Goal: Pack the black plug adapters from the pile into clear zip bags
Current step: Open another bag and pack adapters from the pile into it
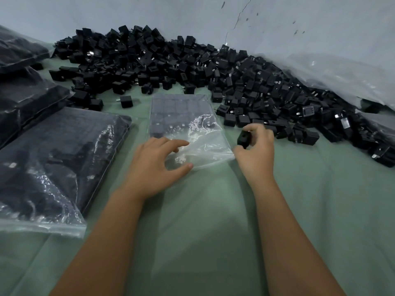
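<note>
Beside the bag's open mouth, the right hand [255, 144] pinches one black adapter [243, 139] in curled fingers. The left hand [159, 162], fingers spread, rests on the clear zip bag [188, 127], seemingly holding its mouth apart. Slide the adapter in flat against the packed rows, away from the pile [192, 67].

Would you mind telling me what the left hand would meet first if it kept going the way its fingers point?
Probably the clear zip bag: the left hand points right at its open near end, the fingertips already at the plastic.
</note>
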Motion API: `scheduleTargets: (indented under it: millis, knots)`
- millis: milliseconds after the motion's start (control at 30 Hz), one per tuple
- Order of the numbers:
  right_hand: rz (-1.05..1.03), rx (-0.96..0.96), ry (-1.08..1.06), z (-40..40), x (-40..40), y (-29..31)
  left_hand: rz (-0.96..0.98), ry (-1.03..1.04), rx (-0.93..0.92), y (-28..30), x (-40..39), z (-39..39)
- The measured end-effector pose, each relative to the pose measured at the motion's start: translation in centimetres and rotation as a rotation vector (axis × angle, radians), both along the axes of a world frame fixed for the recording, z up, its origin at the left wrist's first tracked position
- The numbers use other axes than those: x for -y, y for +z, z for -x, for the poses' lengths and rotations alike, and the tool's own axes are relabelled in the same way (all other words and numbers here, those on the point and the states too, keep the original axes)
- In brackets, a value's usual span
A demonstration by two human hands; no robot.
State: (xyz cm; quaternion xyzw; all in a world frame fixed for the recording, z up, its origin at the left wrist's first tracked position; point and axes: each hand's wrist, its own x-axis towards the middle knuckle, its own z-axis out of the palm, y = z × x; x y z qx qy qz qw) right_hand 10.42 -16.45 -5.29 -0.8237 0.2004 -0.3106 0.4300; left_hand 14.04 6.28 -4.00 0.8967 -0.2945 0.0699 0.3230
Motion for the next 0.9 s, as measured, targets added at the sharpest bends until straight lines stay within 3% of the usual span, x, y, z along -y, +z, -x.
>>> scheduleTargets:
  millis: [100, 200, 367, 533, 700, 800, 900]
  knots:
    - [-0.041, -0.005, 0.011, 0.2, 0.0, 0.3, 0.002, 0.001, -0.012, -0.1, 0.0, -0.1]
    - [0.146, -0.220, -0.061, 0.2, 0.4, -0.1, 0.031, 0.002, -0.035, -0.3, -0.1, -0.4]
    - [0.283, -0.320, -0.191, 0.1, 0.6, -0.2, 0.093, 0.005, -0.093, -0.5, -0.3, -0.6]
    - [-0.029, -0.159, -0.116, 0.0, 0.4, -0.1, 0.114, 0.004, -0.126, -0.4, -0.2, -0.6]
    - [0.151, -0.284, -0.258, 0.0, 1.5, -0.5, 0.124, -0.001, -0.112, -0.6, -0.2, -0.7]
    - [0.073, -0.124, -0.264, 0.0, 0.7, -0.1, 0.180, 0.004, -0.077, -0.9, -0.2, -0.9]
    - [0.137, 0.268, -0.126, 0.4, -2.1, 1.1, 0.257, 0.056, -0.032, -1.4, -0.2, -1.2]
